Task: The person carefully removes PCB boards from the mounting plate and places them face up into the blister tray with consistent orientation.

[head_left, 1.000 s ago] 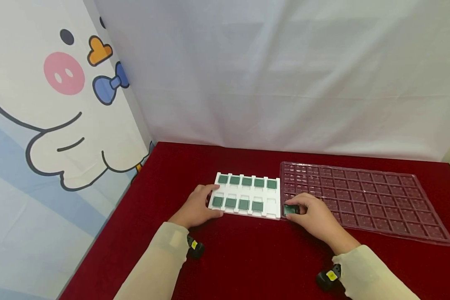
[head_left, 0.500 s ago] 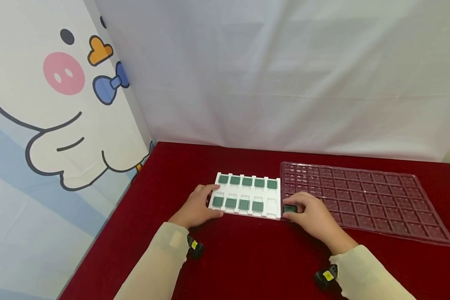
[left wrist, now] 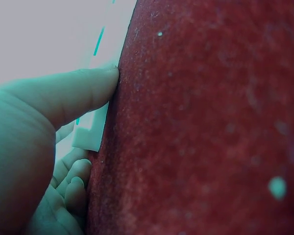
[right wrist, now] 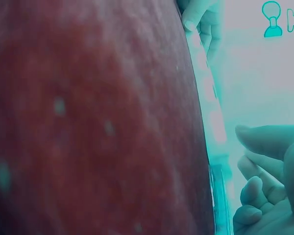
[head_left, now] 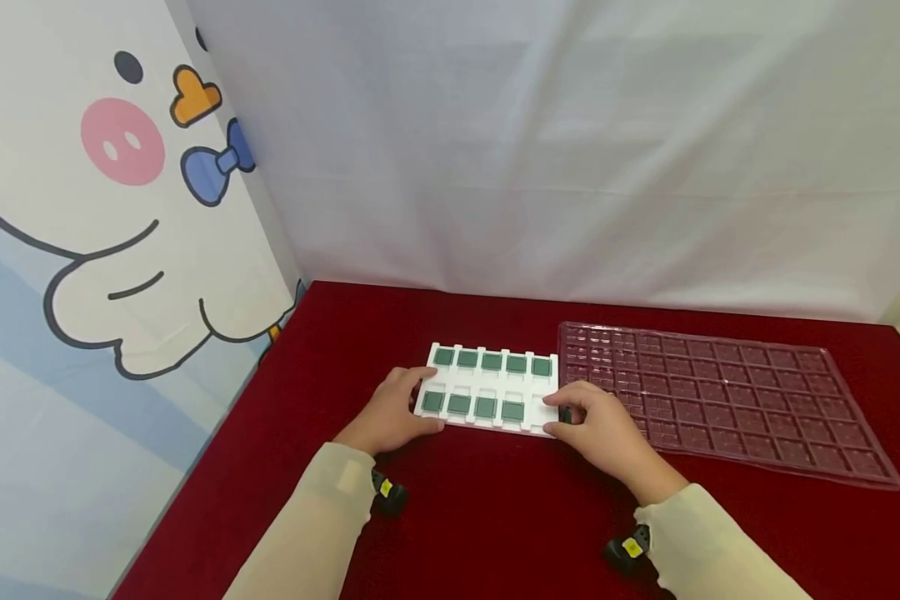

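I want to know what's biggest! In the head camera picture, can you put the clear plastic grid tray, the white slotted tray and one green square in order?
1. Clear plastic grid tray, largest.
2. White slotted tray.
3. Green square, smallest.

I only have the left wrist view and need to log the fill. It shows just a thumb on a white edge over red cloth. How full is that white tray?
Observer: The white plastic slotted tray holds nine flat green square pieces. Only its front right slot is bare.
Operator: Where is the other hand?
Observer: The right hand is at that front right corner. Its grip pinches one more green square, mostly hidden by the fingers.
Operator: Anything else on the cloth?
Observer: A clear plastic gridded tray lies just right of the white one. Its pockets look bare.
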A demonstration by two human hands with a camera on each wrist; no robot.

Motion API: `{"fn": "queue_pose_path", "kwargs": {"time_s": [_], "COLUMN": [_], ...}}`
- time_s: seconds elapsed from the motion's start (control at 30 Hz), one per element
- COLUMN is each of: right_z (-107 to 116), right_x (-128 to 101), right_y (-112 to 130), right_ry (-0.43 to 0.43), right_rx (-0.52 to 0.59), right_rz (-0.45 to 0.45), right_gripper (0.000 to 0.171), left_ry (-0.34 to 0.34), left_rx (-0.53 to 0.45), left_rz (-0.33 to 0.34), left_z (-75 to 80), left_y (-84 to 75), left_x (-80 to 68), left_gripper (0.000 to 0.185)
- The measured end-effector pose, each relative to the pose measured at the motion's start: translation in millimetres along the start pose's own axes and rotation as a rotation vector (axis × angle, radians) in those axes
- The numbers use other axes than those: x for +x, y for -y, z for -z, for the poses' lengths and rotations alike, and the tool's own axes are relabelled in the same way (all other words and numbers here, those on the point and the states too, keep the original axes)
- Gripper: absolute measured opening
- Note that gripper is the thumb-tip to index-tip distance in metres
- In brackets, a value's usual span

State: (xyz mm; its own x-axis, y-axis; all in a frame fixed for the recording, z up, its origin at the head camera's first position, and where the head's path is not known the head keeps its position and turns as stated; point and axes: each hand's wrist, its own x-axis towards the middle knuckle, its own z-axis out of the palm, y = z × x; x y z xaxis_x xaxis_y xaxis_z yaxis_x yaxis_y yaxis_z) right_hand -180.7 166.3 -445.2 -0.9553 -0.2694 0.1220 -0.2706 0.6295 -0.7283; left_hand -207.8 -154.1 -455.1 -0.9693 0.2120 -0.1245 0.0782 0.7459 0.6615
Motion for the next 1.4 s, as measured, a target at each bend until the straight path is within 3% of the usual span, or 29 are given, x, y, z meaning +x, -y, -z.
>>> {"fn": "queue_pose_path", "kwargs": {"time_s": [0.73,1.4], "right_z": [-17.8,-26.0], "right_x": [7.7,18.4], "right_y": [6.2,15.2], "right_ry": [-0.007,-0.012], "right_rx": [0.052,0.035], "right_rz": [0.028,0.032], "right_gripper": [0.027,0.026], "left_ry": [0.005,0.003], "left_rx": [-0.008,-0.002], "left_rz": [-0.015,0.006], "left_z": [-1.8,0.8], "left_y": [3.0,1.3], "left_x": [1.1,-0.3], "left_gripper": [0.081,0.081]}}
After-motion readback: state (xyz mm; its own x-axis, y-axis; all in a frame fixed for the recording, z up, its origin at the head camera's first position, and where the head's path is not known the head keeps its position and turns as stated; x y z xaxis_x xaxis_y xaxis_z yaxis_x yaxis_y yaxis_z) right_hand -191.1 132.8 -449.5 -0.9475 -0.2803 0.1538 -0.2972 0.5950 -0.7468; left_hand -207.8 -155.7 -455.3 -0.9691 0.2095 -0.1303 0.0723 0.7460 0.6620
